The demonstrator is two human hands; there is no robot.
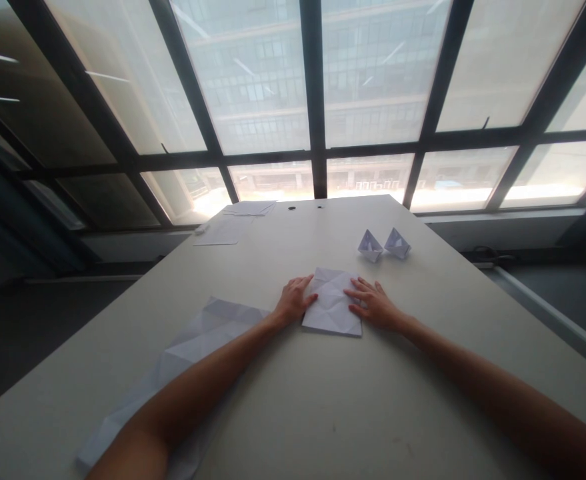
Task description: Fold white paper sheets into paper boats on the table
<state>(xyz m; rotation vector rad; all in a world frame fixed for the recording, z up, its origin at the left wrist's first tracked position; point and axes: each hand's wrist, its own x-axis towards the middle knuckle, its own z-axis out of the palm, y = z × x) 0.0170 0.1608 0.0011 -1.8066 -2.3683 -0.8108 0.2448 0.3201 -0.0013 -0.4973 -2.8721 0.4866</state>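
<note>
A folded sheet of white paper point(331, 303) with crossing crease lines lies flat on the white table point(293, 413). At its left edge rests my left hand point(294, 300), fingers stretched out and touching the border. My right hand point(374, 304) lies spread over the right edge, its fingertips on the paper. Neither hand grips anything. Beneath and beside my left forearm is a larger creased sheet of white paper point(197, 333), partly hidden by the arm.
Two folded paper boats point(370, 247) stand beyond my right hand. Several flat white sheets point(217, 233) lie at the table's far left. A dark round spot point(291, 209) marks the far end. Past the table are large framed windows point(317, 100).
</note>
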